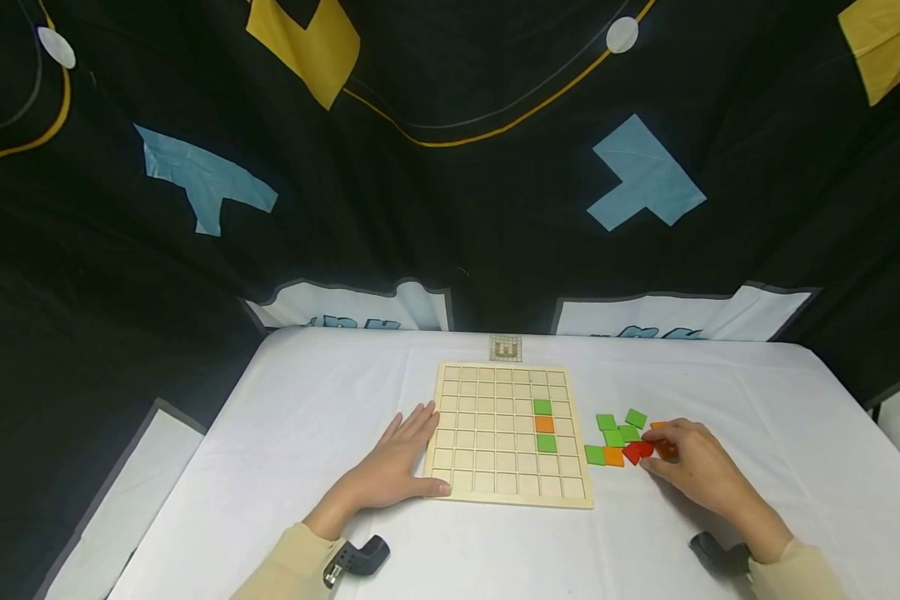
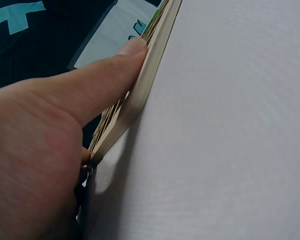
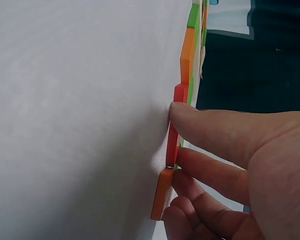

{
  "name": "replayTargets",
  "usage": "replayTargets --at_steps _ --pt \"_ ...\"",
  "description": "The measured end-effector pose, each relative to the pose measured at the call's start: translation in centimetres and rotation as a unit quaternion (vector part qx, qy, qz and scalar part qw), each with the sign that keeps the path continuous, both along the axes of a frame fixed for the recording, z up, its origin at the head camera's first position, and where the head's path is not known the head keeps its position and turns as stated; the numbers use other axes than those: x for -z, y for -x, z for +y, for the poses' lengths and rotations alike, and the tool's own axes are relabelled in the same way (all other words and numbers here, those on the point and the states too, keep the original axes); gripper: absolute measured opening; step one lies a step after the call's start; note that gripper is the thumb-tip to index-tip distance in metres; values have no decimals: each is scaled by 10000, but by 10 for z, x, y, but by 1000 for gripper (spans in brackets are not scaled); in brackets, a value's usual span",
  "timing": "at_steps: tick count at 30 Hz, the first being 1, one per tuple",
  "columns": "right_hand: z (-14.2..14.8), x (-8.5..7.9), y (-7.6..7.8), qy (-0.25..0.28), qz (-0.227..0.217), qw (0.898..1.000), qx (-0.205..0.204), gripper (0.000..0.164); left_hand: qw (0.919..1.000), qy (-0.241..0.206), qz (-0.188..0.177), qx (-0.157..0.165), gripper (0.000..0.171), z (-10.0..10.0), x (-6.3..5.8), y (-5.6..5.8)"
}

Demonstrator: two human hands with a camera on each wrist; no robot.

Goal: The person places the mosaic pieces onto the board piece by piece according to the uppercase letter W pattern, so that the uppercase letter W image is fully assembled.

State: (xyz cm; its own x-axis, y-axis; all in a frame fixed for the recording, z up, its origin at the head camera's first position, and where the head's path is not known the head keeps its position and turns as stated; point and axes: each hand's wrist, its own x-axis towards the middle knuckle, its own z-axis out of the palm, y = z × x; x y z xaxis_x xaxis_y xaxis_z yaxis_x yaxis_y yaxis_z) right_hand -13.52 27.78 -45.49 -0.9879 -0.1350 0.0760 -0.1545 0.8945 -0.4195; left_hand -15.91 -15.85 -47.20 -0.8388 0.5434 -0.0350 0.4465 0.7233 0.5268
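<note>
A square wooden grid board (image 1: 487,462) lies on the white table, with two green tiles (image 1: 543,407) and an orange tile (image 1: 544,424) between them in its cells. My left hand (image 1: 390,467) is spread at the board's left side; its thumb (image 2: 112,75) rests on the frame at the near left corner. To the right of the board lies a loose group of green, orange and red square tiles. Over its near right part, my right hand (image 1: 693,462) pinches a red tile (image 3: 173,142) between thumb and index finger. An orange tile (image 3: 162,192) is partly under the other curled fingers.
A small patterned card (image 1: 506,348) lies beyond the board's far edge. Loose green tiles (image 1: 605,422) and an orange tile (image 1: 614,457) are near the board's right edge. A black cloth (image 1: 435,225) with coloured shapes hangs behind the table (image 1: 330,375).
</note>
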Motion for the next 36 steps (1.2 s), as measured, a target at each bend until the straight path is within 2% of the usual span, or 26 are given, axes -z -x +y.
replayTargets --at_steps 16,36 --pt "1 0 2 3 70 9998 -175 28 10000 2 -1 -8 110 0 1 1" --pt "-4 -8 1 113 154 9998 3 33 10000 -44 -11 -5 109 0 0 0"
